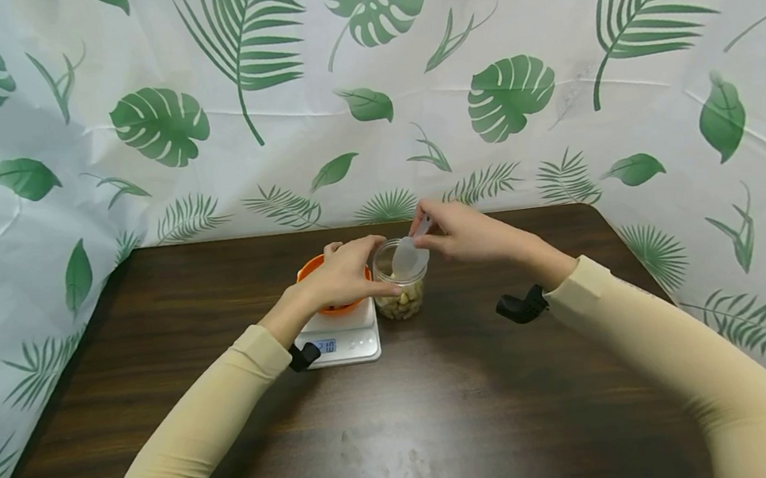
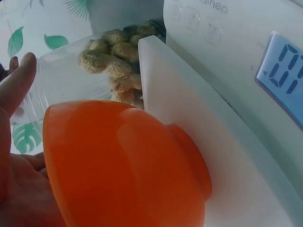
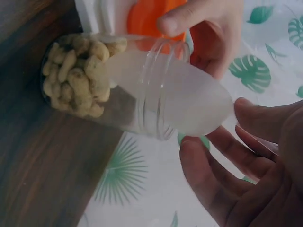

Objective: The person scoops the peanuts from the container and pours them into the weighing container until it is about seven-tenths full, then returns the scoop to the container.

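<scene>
A clear jar (image 1: pixel 385 258) of peanuts in their shells (image 3: pixel 75 80) stands upright just right of a white kitchen scale (image 1: pixel 346 347). On the scale sits an orange bowl (image 2: pixel 128 161), mostly covered by my left hand (image 1: pixel 344 272) in the head view. That hand reaches across the bowl, its thumb and fingers spread round the jar near its mouth. My right hand (image 1: pixel 457 234) pinches a translucent white spoon (image 3: pixel 199 101) at the jar's mouth. The spoon's broad end reaches down inside, close to the peanuts. Whether it carries a peanut I cannot tell.
The scale's lit display (image 2: pixel 286 71) shows digits, cut off in the left wrist view. Everything stands on a dark wooden table (image 1: pixel 448 422). A leaf-patterned sheet (image 1: pixel 438 104) hangs behind the far edge. Black wrist cameras (image 1: pixel 522 306) sit on both wrists.
</scene>
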`<state>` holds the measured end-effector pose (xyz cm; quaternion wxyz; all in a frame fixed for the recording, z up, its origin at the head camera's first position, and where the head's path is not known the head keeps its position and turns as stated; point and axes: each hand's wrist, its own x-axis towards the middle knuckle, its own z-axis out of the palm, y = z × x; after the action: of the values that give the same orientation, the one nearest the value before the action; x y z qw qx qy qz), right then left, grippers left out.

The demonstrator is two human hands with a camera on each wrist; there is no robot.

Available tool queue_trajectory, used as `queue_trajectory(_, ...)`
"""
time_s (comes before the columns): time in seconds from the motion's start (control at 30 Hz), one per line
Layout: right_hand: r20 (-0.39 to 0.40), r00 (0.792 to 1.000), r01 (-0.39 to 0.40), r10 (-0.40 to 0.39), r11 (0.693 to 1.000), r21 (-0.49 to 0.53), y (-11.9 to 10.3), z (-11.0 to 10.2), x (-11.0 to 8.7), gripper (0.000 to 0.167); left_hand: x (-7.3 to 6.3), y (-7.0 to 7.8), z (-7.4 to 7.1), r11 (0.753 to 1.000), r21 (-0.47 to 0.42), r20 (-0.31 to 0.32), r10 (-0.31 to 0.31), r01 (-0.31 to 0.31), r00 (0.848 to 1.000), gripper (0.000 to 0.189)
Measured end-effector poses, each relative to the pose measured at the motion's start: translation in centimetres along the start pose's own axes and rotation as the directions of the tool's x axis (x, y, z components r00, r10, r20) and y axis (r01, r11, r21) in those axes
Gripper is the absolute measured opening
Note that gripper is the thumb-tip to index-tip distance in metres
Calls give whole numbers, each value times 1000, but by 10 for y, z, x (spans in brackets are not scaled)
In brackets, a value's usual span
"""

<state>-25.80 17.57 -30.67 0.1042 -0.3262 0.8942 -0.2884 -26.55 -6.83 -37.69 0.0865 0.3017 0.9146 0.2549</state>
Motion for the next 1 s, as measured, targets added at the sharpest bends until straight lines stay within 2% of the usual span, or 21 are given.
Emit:
queue_trajectory(0.17, 38, 995, 91, -88, 992, -91, -5, 6, 11, 12, 0, -2, 0, 1000, 0, -17, 1, -1, 1000, 89)
queue_trajectory(0.3, 39, 993, 115, -112, 988, -106, -4, 12, 17, 11, 0, -1, 0, 1000, -7, -24, 12, -13, 1000, 84)
queue_trajectory(0.67, -88, 990, 111, -112, 994, -22, 7, 36, 15, 14, 0, -1, -2, 999, -32, -13, 13, -13, 1000, 80)
queue_trajectory(0.83, -176, 975, 132, -139, 990, -51, 11, 47, 13, 14, 1, -2, -1, 1000, -26, -15, 7, -8, 1000, 82)
queue_trajectory(0.9, -184, 972, 134, -143, 989, -59, 12, 49, 13, 14, 2, -2, 0, 999, -31, -16, 13, -14, 1000, 81)
queue_trajectory(1.0, -146, 983, 112, -112, 994, -12, 12, 46, 15, 14, 3, -1, 0, 999, -32, -24, 23, -24, 999, 81)
